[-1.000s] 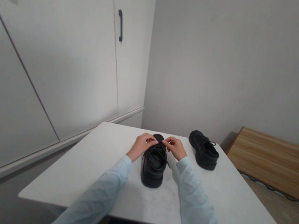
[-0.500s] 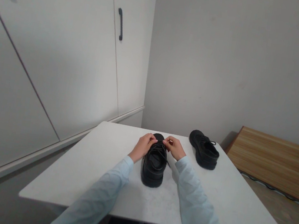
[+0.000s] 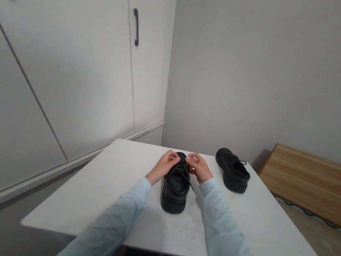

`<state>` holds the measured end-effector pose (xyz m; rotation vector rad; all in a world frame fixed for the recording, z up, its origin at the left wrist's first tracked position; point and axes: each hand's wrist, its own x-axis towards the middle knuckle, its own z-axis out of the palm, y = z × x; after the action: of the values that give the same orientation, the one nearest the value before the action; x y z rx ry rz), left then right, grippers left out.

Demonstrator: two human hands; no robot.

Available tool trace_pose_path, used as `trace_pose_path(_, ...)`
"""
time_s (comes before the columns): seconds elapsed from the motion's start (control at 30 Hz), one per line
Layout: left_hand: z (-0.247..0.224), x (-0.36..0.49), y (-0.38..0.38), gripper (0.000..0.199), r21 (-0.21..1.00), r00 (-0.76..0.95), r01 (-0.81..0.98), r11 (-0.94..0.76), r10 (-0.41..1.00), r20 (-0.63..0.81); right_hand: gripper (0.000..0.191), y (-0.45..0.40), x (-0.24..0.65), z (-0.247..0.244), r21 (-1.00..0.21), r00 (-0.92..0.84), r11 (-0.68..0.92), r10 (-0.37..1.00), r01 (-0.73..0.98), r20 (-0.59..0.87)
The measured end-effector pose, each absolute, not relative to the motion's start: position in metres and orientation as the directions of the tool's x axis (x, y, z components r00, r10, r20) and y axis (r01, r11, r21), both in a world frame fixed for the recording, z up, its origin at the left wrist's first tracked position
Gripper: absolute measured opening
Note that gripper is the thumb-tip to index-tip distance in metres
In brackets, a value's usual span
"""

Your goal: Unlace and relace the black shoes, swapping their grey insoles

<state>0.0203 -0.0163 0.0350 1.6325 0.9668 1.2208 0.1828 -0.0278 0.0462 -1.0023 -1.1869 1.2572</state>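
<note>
A black lace-up shoe (image 3: 174,199) stands upright on the white table (image 3: 98,202), its toe pointing away from me and its heel towards me. My left hand (image 3: 166,164) is at the left of the laces near the toe, thumb and fingers pinched together. On the other side my right hand (image 3: 197,166) has its thumb and index finger closed at the laces' right edge. What the fingertips hold is too small to make out. Loose lace ends hang on both sides of the shoe opening.
A second black shoe (image 3: 236,178) with a tied lace sits at the back right of the table. White cabinets (image 3: 70,66) with dark handles rise on the left. A wood-grain panel (image 3: 312,183) lies beyond the table on the right.
Both hands have shifted slightly towards the toe, and the right fingers are a little more raised. The shoes have not moved.
</note>
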Motion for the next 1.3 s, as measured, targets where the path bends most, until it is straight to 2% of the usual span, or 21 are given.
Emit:
trace_pose_path(0.13,0.037,0.021,-0.02,0.018,0.97,0.236,-0.011,-0.242,0.942,0.238,0.044,-0.026,0.185,0.044,-0.98,-0.01,0.096,0.995,-0.177,0.099)
trace_pose_path(0.27,0.039,0.018,-0.021,0.016,0.977,0.205,-0.041,-0.209,0.955,0.213,0.034,-0.024,0.193,0.045,-0.987,-0.031,0.159,0.987,-0.025,0.16)
trace_pose_path(0.47,0.039,0.01,-0.018,0.016,0.957,0.176,-0.002,-0.289,0.942,0.284,0.024,-0.024,0.201,0.047,-0.964,-0.099,0.226,0.972,0.144,0.213)
trace_pose_path(0.7,0.036,0.003,-0.016,0.014,0.939,0.167,0.088,-0.333,0.934,0.316,0.016,-0.023,0.207,0.047,-0.955,-0.158,0.179,0.977,0.237,0.144)
trace_pose_path(0.97,0.039,-0.001,-0.02,0.019,0.997,0.139,0.053,-0.063,0.989,0.055,0.011,-0.021,0.214,0.044,-0.949,-0.179,0.135,0.98,0.284,0.086)
trace_pose_path(1.07,0.039,-0.002,-0.021,0.019,0.998,0.137,0.054,-0.012,0.991,0.005,0.013,-0.021,0.215,0.042,-0.958,-0.179,0.102,0.982,0.268,0.054)
trace_pose_path(1.2,0.038,-0.002,-0.021,0.018,0.997,0.132,0.072,-0.011,0.991,0.001,0.013,-0.021,0.214,0.041,-0.967,-0.173,0.064,0.985,0.248,0.021)
trace_pose_path(1.3,0.034,-0.001,-0.019,0.014,0.991,0.134,0.098,-0.086,0.988,0.073,0.013,-0.021,0.214,0.041,-0.964,-0.177,0.069,0.984,0.259,0.023)
